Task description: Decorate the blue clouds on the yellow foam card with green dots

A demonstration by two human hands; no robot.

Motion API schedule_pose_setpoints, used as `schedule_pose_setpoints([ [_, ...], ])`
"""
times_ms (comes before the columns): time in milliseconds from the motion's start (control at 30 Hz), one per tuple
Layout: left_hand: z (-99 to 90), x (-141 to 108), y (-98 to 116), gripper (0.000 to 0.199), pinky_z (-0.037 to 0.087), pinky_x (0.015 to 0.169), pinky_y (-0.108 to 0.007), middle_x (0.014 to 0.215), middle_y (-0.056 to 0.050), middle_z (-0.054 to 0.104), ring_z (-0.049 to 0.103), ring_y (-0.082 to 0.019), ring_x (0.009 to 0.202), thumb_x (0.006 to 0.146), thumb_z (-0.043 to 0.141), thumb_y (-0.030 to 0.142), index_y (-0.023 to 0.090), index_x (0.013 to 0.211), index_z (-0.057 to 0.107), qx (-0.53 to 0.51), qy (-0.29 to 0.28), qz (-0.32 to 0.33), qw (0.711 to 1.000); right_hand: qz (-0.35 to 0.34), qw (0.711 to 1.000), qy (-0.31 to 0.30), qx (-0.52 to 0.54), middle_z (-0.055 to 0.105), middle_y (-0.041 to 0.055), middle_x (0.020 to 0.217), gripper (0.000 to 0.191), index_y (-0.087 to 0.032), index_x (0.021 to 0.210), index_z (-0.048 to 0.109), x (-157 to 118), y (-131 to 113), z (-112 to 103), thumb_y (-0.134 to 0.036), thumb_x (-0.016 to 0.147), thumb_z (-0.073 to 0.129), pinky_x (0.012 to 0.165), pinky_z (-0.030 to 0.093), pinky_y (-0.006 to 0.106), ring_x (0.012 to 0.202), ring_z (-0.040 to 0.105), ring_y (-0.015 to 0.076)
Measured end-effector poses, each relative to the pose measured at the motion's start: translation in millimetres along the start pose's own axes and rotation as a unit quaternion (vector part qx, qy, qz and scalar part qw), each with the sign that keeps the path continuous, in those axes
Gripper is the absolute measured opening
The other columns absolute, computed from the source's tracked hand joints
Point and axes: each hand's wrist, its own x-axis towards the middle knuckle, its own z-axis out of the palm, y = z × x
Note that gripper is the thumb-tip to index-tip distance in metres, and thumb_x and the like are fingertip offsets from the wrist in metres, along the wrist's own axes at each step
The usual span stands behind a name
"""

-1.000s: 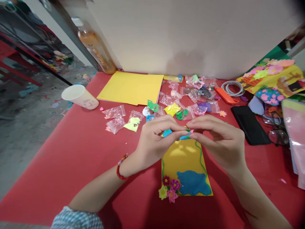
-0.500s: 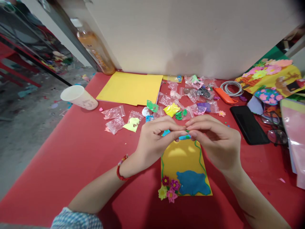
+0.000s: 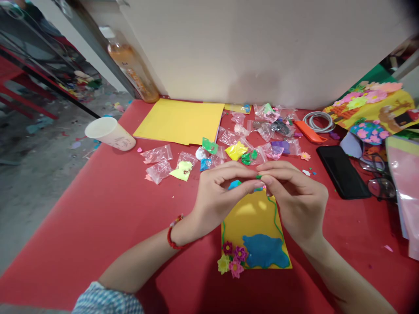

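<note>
My left hand [image 3: 225, 187] and my right hand [image 3: 296, 196] meet fingertip to fingertip above the far end of a yellow card [image 3: 248, 211]. Pinched between both sets of fingers is a small piece of green modelling clay [image 3: 259, 177]. The fingers hide most of it. On the card lie a blue clay patch [image 3: 265, 250] at the near right and thin green clay strands [image 3: 277, 220] along the sides. Clay flowers [image 3: 235, 266] in pink, magenta and yellow cluster at its near left corner. Blue clay at the card's far end is partly covered by my hands.
Beyond my hands lie several small clay bags [image 3: 237, 150] and a yellow folder [image 3: 183, 120]. A paper cup [image 3: 111, 133] and a bottle [image 3: 132, 69] stand at the left. An orange cutter [image 3: 309, 131], a phone [image 3: 342, 171], glasses [image 3: 379, 181] and a decorated yellow picture [image 3: 369, 109] are at the right.
Both hands have shifted slightly, still pinching together. More of the green clay shows between the fingertips, and a pink bit shows at the card's far end. The card has stayed put.
</note>
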Motion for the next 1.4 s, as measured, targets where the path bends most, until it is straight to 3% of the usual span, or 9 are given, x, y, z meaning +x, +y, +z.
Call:
schedule_pose_setpoints([
  [133,-1.1,0.1,-0.4,0.006,0.051,0.053,-0.019,0.064,-0.001,0.069,0.061,-0.01,0.059,0.073,0.074,0.022,0.018,0.069,0.073,-0.012,0.005,0.013,1.0,0.001,1.0,-0.004,-0.011,0.072,-0.0011,0.079,0.014,-0.023,0.073,0.071,-0.6,-1.3,-0.7,-0.011,0.077,0.064,0.069,0.056,0.028,0.079,0.066,0.0136],
  [367,-3.5,2.0,0.6,0.009,0.05,0.056,-0.021,0.066,-0.001,0.069,0.06,-0.01,0.06,0.072,0.07,0.009,0.017,0.069,0.07,0.04,0.001,0.06,0.997,0.014,0.999,-0.011,-0.036,0.071,0.0003,0.088,0.017,-0.025,0.083,0.071,0.2,1.0,-5.0,-0.019,0.086,0.056,0.07,0.053,0.031,0.081,0.065,0.0144],
  [633,-4.5,2.7,1.5,0.014,0.046,0.051,-0.019,0.059,-0.001,0.064,0.056,-0.008,0.054,0.075,0.07,0.011,0.015,0.062,0.066,0.105,-0.012,0.117,0.987,0.029,0.996,-0.081,-0.013,0.069,-0.0007,0.088,0.012,-0.026,0.081,0.072,7.1,0.7,-9.7,-0.016,0.078,0.065,0.063,0.052,0.023,0.085,0.064,0.0124],
  [833,-6.4,2.6,4.1,0.022,0.042,0.044,-0.017,0.049,0.002,0.059,0.051,-0.006,0.045,0.08,0.068,0.021,0.015,0.059,0.064,0.121,-0.03,0.103,0.987,0.027,0.995,-0.095,-0.007,0.069,-0.0014,0.087,0.012,-0.026,0.079,0.072,9.0,3.1,-11.5,-0.015,0.076,0.068,0.066,0.051,0.022,0.084,0.064,0.0114],
  [1033,-3.7,2.2,3.6,0.022,0.042,0.044,-0.017,0.049,0.002,0.06,0.052,-0.006,0.045,0.079,0.07,0.025,0.015,0.059,0.066,0.118,-0.028,0.087,0.989,0.004,0.997,-0.068,-0.028,0.068,-0.0015,0.082,0.012,-0.023,0.073,0.07,7.5,1.5,-8.3,-0.012,0.076,0.066,0.069,0.051,0.023,0.08,0.063,0.0108],
  [1400,-2.5,1.5,4.3,0.014,0.047,0.045,-0.019,0.059,-0.001,0.068,0.057,-0.008,0.048,0.076,0.072,0.026,0.016,0.066,0.069,0.074,-0.019,0.04,0.996,-0.012,0.998,-0.02,-0.055,0.068,-0.0009,0.08,0.013,-0.022,0.073,0.07,1.7,-1.6,-3.6,-0.012,0.078,0.063,0.068,0.051,0.025,0.079,0.063,0.0113],
])
